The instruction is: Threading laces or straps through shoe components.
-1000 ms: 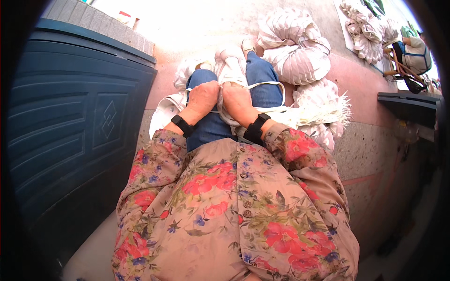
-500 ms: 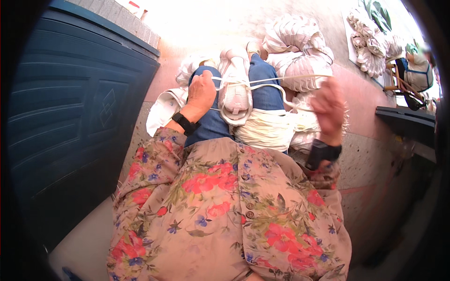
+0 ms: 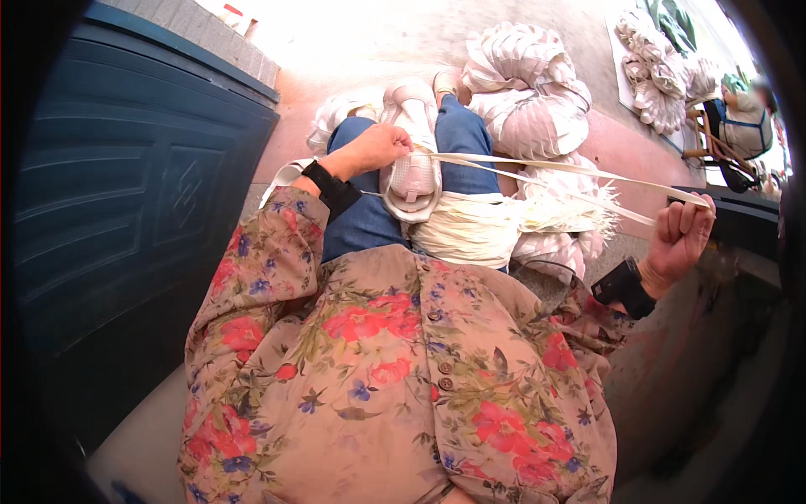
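Observation:
A white-and-pale-pink shoe (image 3: 411,186) lies lengthwise between my thighs, its heel end toward me. From its upper a cream shoelace (image 3: 546,163) runs out to the right in two taut strands. My right hand (image 3: 678,239) is closed on the lace's far end, well out to the right. At the shoe's left side my left hand (image 3: 374,151) pinches with thumb and fingers where the lace comes out; its fingertips partly hide that spot. A thick bundle of cream laces (image 3: 466,228) lies across my right thigh, its loose ends fanned out rightward.
Coiled stacks of white shoe uppers (image 3: 537,109) sit on the floor beyond my right knee. More uppers (image 3: 651,80) lie farther right, near a seated person (image 3: 745,126). A dark blue panelled cabinet (image 3: 151,185) stands close on the left. A dark ledge (image 3: 743,223) is behind my right hand.
My right hand has swung far to the right, drawing the lace out straight. My left hand has moved right, onto the shoe's side.

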A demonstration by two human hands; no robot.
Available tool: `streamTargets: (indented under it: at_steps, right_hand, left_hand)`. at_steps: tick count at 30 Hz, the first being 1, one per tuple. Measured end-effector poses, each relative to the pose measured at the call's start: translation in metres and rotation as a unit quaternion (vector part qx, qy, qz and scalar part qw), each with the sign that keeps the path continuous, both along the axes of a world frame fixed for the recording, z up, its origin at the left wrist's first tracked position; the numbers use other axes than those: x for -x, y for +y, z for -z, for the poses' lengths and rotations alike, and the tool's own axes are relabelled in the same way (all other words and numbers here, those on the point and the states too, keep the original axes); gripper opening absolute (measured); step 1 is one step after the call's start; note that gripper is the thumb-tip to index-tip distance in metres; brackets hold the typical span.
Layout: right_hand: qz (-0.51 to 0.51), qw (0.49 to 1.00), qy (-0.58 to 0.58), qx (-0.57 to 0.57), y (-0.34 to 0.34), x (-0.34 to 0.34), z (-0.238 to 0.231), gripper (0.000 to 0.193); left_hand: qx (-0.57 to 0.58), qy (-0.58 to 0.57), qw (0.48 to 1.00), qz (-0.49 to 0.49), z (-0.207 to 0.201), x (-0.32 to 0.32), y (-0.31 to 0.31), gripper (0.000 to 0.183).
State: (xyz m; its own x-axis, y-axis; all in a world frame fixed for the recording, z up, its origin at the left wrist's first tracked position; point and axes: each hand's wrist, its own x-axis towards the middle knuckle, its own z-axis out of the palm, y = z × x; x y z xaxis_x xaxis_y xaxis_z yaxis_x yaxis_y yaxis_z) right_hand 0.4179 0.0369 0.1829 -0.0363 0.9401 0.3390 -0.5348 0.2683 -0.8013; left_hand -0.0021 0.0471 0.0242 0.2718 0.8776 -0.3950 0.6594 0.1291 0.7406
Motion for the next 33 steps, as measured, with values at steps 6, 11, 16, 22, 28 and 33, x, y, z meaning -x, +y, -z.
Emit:
streamTargets:
  at_steps: [6,11,16,22,28,33]
  right_hand:
    - [0.008,1.000,0.004,-0.025,0.001,0.000,-0.005,0.013]
    - [0.041,0.998,0.009,0.049,0.012,0.016,0.004,0.015]
    - [-0.031,0.975,-0.114,0.188,0.024,0.071,0.045,0.017]
    - [-0.116,0.828,-0.531,0.137,0.003,0.191,0.147,0.025]
    - [0.029,0.758,-0.651,0.028,-0.011,0.222,0.179,0.029]
    - [0.094,0.920,-0.372,0.082,-0.013,0.190,0.154,0.027]
  left_hand:
    - [0.004,0.015,0.991,0.130,-0.005,-0.001,0.011,0.017]
    - [-0.052,0.096,0.977,0.184,-0.008,-0.004,0.009,0.014]
    - [-0.104,0.199,0.961,0.164,-0.004,-0.015,0.002,0.012]
    - [-0.131,0.181,0.966,0.131,0.008,-0.012,-0.002,0.012]
    - [-0.176,0.063,0.982,0.014,0.015,0.001,-0.009,0.015]
    - [-0.165,0.042,0.984,0.049,0.017,-0.003,-0.003,0.018]
